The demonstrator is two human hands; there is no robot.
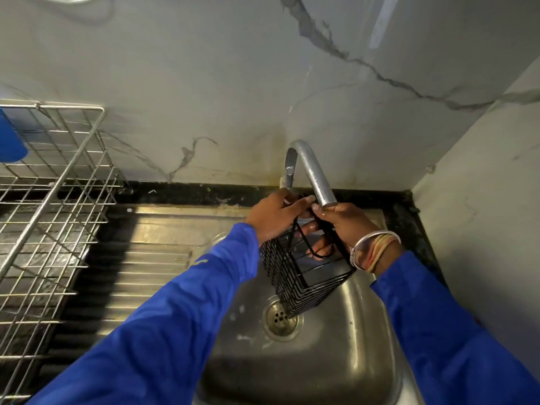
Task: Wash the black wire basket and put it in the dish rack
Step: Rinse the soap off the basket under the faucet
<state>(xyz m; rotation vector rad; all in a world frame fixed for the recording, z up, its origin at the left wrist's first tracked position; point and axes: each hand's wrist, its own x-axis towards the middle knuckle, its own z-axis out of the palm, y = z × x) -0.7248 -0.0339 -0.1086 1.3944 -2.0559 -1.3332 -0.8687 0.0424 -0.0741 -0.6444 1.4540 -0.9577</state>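
Kitchen corner w/ grey-veined wall panels [204, 68] and a stainless sink [344, 361] set in a black counter [190, 192]; head view. Centre: black wire basket [304, 276] held in the air over the sink bowl, just below the spout of the curved tap [314, 171], tilted so 1 lower corner points toward the drain [281, 317]. Left hand [277, 217] grips the basket's top from the left, fingers curled together over the wire loops. Right hand [347, 226] grips from the right: thumb on top pinching the wire, other fingers curled round the far side, partly visible through the mesh. Bangles [371, 249] on right wrist; both arms in blue sleeves [163, 317]. Far left: steel dish rack [52, 200] on the counter next to the ribbed drainboard [146, 252], well apart from the basket, w/ 1 blue item [10, 141] at its back, cut off by the frame edge.
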